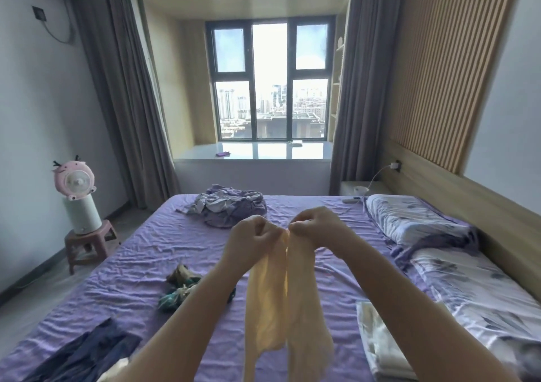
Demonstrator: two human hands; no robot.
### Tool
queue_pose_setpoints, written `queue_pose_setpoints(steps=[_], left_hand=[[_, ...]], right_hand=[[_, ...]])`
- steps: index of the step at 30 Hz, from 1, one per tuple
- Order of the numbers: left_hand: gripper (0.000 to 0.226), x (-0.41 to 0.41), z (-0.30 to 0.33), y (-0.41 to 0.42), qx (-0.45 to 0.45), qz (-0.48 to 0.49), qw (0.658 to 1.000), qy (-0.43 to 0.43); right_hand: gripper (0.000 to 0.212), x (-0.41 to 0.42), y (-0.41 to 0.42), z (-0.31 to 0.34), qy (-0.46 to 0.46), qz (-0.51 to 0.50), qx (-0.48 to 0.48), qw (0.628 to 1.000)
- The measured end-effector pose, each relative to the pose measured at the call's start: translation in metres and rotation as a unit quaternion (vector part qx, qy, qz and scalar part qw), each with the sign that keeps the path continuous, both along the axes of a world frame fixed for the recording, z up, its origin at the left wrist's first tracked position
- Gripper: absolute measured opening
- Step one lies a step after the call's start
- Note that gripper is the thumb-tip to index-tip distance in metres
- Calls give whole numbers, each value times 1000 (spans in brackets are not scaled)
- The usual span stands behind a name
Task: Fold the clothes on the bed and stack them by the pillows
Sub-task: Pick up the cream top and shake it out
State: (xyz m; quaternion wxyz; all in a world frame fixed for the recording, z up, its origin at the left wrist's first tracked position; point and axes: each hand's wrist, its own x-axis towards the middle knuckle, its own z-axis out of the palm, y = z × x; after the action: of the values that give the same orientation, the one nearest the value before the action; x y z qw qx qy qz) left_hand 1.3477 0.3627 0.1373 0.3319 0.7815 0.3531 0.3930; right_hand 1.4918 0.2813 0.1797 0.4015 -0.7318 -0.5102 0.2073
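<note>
Both my hands are raised over the purple bed (123,267), close together. My left hand (248,236) and my right hand (317,226) each pinch the top edge of a sheer pale-yellow garment (278,308), which hangs down between my forearms. A folded white cloth (377,340) lies on the bed next to the floral pillows (415,220) on the right. A green patterned garment (181,289) lies crumpled left of my arms. A dark blue garment (85,352) lies at the near left corner. A purple and white heap of cloth (231,207) sits at the far edge.
A pink fan (75,181) stands on a small stool (87,244) left of the bed. A nightstand (363,189) with a charger cable sits at the far right by the wooden headboard (468,206). Grey curtains frame the window bay ahead.
</note>
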Motion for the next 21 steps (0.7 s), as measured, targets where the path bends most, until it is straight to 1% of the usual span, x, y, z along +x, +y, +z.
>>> queue_pose_setpoints(steps=[2,3,4,5,6,8,9,10,11,13,15,16,17,18,19,21], left_hand=[[24,1,-2,-1,-20,-14,1000,-13],[24,0,-3,-1,-29,-17,999,-21],[23,0,-3,-1,-35,-15,999,-27],[20,-1,-2,1,-38,-8,999,-32],[18,-2,-1,2,-38,-3,999,-34],[16,-3,1,4,-37,-6,999,-27],[17,-3,2,4,-37,-14,999,-20],[17,-3,2,2,-37,-26,999,-15],[17,-3,2,1,-39,-37,998,-15],[16,-3,2,-1,-38,-52,998,-26],[17,-5,2,-2,-27,-43,998,-36],[17,-6,2,-1,-24,-33,998,-43],[15,-8,3,1,-24,-25,998,-54],[14,-10,3,2,-26,-18,997,-66],[15,-12,4,2,-27,-16,997,-73],[12,-15,6,-1,-33,-32,996,-74]], right_hand=[[23,-4,-8,-2,122,50,-11,991],[23,-5,-11,-4,167,82,-12,982],[22,-6,-15,-5,181,107,-10,978],[24,-6,-17,-8,161,118,-6,980],[26,-6,-19,-10,114,110,0,987],[21,-5,-19,-14,-5,68,18,997],[15,-5,-19,-14,-38,55,28,997],[11,-6,-19,-14,-40,53,34,997],[12,-7,-19,-12,-14,57,37,998],[21,-8,-21,-9,99,75,31,992],[26,-9,-24,-6,228,110,19,967],[26,-9,-27,-5,273,128,17,953],[25,-9,-28,-4,296,139,19,945],[22,-10,-29,-3,298,140,25,944],[17,-11,-30,-4,280,128,36,951],[10,-13,-28,-6,197,74,58,976]])
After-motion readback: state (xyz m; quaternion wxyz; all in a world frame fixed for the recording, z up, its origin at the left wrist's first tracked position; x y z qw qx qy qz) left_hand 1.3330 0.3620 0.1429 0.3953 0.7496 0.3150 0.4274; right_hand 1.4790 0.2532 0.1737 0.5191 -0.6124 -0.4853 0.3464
